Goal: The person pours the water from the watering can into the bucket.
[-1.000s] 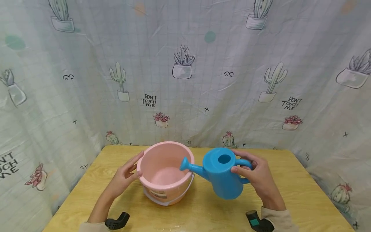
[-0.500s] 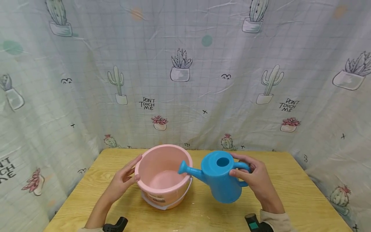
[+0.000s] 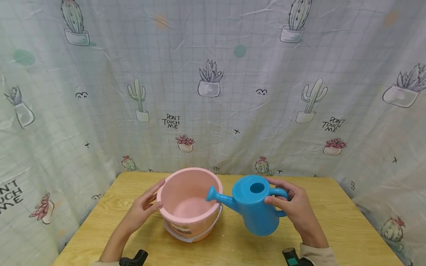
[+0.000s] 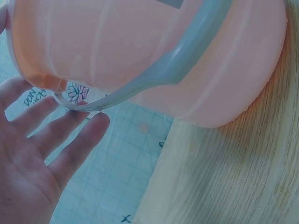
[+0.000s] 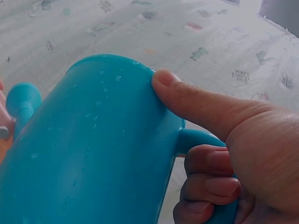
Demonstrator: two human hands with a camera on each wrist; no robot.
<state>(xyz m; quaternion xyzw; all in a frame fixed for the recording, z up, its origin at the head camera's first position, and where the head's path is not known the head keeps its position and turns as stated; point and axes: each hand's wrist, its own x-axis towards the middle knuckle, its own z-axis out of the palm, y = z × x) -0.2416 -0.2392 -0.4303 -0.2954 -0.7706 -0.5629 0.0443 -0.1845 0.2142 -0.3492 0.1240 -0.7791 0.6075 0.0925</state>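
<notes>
A pink bucket [image 3: 188, 221] stands on the table with its pale handle [image 3: 191, 239] hanging down in front. My left hand [image 3: 134, 214] lies against the bucket's left rim; in the left wrist view this hand [image 4: 42, 154] has its fingers spread and nearly straight beside the bucket [image 4: 131, 46] and handle [image 4: 187, 56]. My right hand [image 3: 299, 207] holds a blue watering can [image 3: 256, 214] at its handle, spout over the bucket's right rim. In the right wrist view, the right hand [image 5: 252, 144] curls its fingers round the handle, thumb on the wet-spotted can [image 5: 93, 140].
The wooden table [image 3: 332, 221] reaches out on both sides of the bucket and can. Behind it and at both sides hangs a pale curtain [image 3: 233, 111] printed with cacti and lettering. Small wet spots show on the table in front of the bucket.
The head view has tilted up slightly, so everything sits a little lower in it. Both hands, the bucket and the watering can keep about the same places relative to each other.
</notes>
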